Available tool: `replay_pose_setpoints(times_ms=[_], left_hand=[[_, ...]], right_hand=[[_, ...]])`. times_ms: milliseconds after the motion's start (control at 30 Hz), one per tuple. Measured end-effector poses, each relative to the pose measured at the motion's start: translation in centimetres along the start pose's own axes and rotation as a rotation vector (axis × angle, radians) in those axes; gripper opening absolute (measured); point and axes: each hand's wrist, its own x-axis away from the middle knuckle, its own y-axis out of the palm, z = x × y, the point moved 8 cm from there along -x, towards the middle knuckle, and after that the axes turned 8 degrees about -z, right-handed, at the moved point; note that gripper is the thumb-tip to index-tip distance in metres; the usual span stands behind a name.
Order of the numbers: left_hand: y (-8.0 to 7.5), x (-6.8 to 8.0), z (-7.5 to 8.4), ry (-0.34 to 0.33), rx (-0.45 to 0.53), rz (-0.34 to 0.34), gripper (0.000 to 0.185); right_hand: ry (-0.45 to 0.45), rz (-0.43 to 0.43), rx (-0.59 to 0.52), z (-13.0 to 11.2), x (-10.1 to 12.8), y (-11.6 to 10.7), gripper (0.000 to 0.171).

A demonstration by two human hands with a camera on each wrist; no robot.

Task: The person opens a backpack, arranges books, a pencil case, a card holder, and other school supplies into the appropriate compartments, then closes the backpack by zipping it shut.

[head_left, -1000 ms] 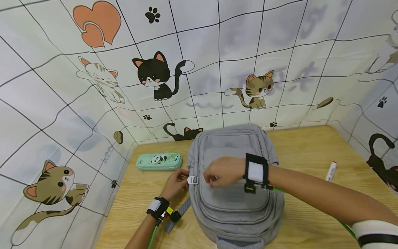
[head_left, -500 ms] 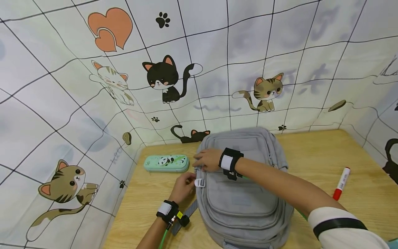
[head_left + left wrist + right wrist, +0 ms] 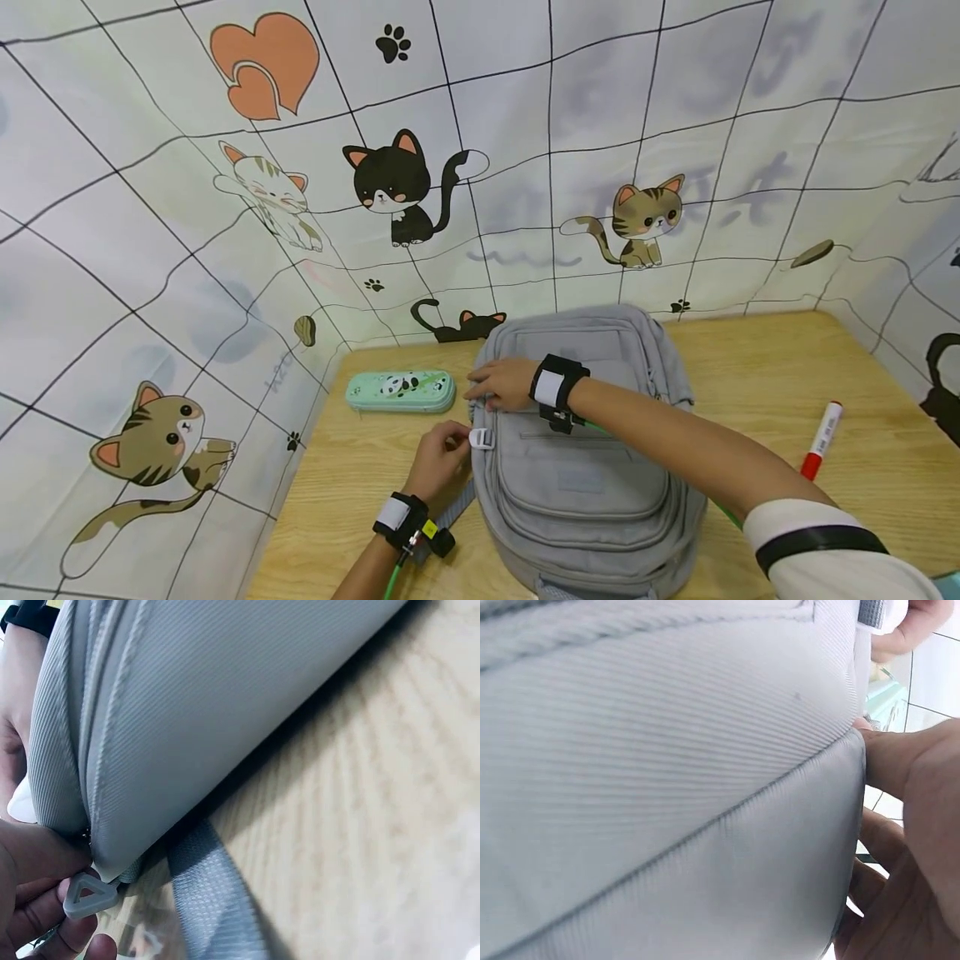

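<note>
Item: grey backpack, laid on the table with its front pocket uppermost; a white plastic buckle is carried at its left edge.

Hands: the left hand is placed at the left edge of the backpack, beside the buckle, and a pale triangular ring is held in its bent fingers. The right hand is reached across the backpack, its left edge gripped above the buckle, with the thumb seen on the fabric and the fingers tucked behind. A black band is worn on each wrist.

Strap: grey webbing, extended from under the left side of the backpack onto the table.

Pencil case: mint green, panda-printed, set just left of the backpack's upper part.

Marker: white with a red end, laid well to the right of the backpack, red end nearer the wearer.

Backdrop: white cloth, printed with grid lines and cartoon cats, hung behind the backpack.
</note>
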Motion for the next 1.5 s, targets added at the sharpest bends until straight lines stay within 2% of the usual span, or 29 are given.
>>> replay_pose_setpoints(times_ms=[300,533,700,833,1033,1200,1300,1500], left_hand=[[-0.1,1.1,0.3,0.0,-0.003,0.028,0.01],[0.0,2.4,0.2,-0.042,0.001,0.034,0.007],[-0.2,3.3,0.7,-0.006,0.016,0.053,0.016],[-0.4,4.0,1.2,0.015,0.035,0.061,0.015],[-0.2,5.2,1.2,-0.05,0.035,0.048,0.018],[0.2,6.4,1.2,-0.079,0.086,0.035,0.018],[0.6,7.3,1.4,-0.09,0.122,0.024,0.014],[0.9,8.6,1.9,-0.081,0.118,0.014,0.019]], right_hand=[[0.001,-0.003,-0.061,0.8,-0.3,0.0,0.047],[-0.011,0.011,-0.063,1.2,-0.9,0.5,0.045],[0.0,0.027,-0.087,1.6,-0.8,0.5,0.044],[0.001,0.029,-0.093,1.5,-0.6,0.2,0.044],[-0.004,0.017,-0.075,0.8,-0.3,-0.3,0.044],[0.0,0.006,-0.078,0.8,-0.3,-0.1,0.045],[0.002,0.003,-0.094,0.9,-0.4,0.2,0.045],[0.005,-0.004,-0.103,1.0,-0.6,0.4,0.045]])
